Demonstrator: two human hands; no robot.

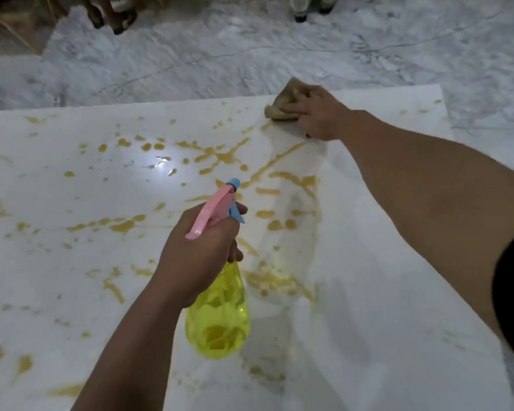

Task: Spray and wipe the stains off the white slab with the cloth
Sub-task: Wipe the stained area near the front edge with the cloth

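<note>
Slab [72, 179] of white stone fills most of the view, spattered with yellow-brown stains [220, 157] across its left and middle; its right side looks mostly clean. Near the far right corner lies the brown cloth [282, 106], bunched — the right hand [318, 117] presses it onto the slab, fingers curled over it. Above the slab's middle the left hand [199, 250] grips the neck of a yellow spray bottle [220, 315], pink-and-blue head pointing toward the far edge. Beyond the far edge — grey marbled floor [279, 48] and sandalled feet [113, 16]
</note>
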